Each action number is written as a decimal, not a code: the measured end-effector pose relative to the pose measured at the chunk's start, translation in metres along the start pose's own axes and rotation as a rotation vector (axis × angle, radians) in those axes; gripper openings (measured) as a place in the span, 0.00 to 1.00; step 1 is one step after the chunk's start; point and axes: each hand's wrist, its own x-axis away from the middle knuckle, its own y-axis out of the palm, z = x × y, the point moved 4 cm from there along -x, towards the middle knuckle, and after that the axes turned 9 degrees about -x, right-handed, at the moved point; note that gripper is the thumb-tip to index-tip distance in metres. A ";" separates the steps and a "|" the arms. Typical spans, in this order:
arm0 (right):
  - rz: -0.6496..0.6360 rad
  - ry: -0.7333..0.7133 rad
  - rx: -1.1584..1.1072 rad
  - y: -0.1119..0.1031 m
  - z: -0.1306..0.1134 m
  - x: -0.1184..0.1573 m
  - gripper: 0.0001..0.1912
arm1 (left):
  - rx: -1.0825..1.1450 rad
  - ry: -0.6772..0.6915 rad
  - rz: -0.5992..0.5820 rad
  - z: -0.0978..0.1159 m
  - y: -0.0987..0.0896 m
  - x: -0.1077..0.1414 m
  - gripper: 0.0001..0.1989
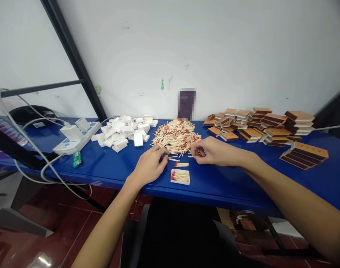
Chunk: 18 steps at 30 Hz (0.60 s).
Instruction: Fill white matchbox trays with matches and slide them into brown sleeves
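My right hand [210, 150] is closed beside the right edge of a heap of loose matches [174, 136]. Red match heads show among its curled fingers, and a match stick juts out at the fingertips. At the heap's lower left lies my left hand [150, 163], its thumb and forefinger slightly apart near a loose match [174, 159]. Between the hands a small row of matches [181, 164] lies on the blue table, red heads to the left. Closer to me is a white matchbox tray [180, 181] with several matches in it, heads mostly left.
White empty matchbox trays [122, 130] are piled left of the heap. Orange and brown matchbox sleeves [270, 124] stand stacked at the right. A power strip [77, 137] with plugs and cables sits at the far left, near a small green object [77, 159]. The table's front edge [203, 201] is close.
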 end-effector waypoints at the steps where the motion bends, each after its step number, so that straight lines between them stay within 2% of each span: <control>1: 0.025 -0.017 -0.023 -0.001 -0.001 0.000 0.04 | -0.002 0.001 -0.008 0.000 0.000 0.000 0.11; 4: 0.071 -0.084 -0.057 0.000 -0.002 -0.001 0.10 | -0.003 0.010 -0.024 0.000 0.001 0.001 0.11; 7: 0.095 -0.140 -0.064 0.005 -0.005 -0.003 0.10 | -0.004 0.018 -0.024 0.000 0.002 0.001 0.10; 12: 0.290 -0.085 -0.224 0.007 -0.011 -0.006 0.11 | -0.009 0.021 -0.017 0.000 0.002 0.000 0.11; 15: 0.281 -0.073 -0.328 0.010 -0.014 -0.007 0.12 | -0.003 0.018 -0.012 0.000 0.002 0.000 0.11; 18: 0.276 -0.076 -0.311 0.012 -0.014 -0.007 0.12 | -0.002 0.012 -0.012 -0.001 0.003 0.000 0.13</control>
